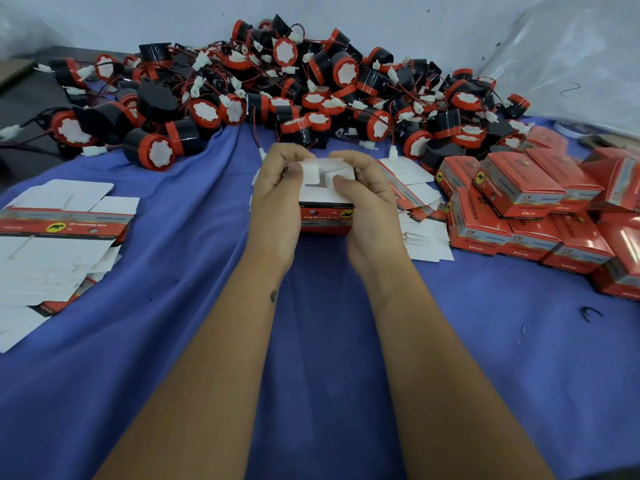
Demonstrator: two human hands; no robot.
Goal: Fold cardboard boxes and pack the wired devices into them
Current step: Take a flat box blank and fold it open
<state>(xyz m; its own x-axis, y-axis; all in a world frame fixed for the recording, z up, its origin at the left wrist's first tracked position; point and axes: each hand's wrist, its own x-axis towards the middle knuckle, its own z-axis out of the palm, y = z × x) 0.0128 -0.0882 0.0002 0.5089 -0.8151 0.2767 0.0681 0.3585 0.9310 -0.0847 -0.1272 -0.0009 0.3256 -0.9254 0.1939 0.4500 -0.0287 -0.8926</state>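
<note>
Both hands, the left hand (277, 199) and right hand (367, 202), grip one red cardboard box (325, 220) between them, thumbs pressing its white flaps, above the middle of the blue-covered worktop (207, 306).

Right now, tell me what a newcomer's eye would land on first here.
The big heap of black-and-red wired devices sprawled across the far side of the blue cloth grabs attention first. Next come the two hands at the centre, the left hand and right hand, with fingers curled round a red box whose white flaps are being folded. Finished red boxes stack at the right; flat unfolded cartons lie at the left.
</note>
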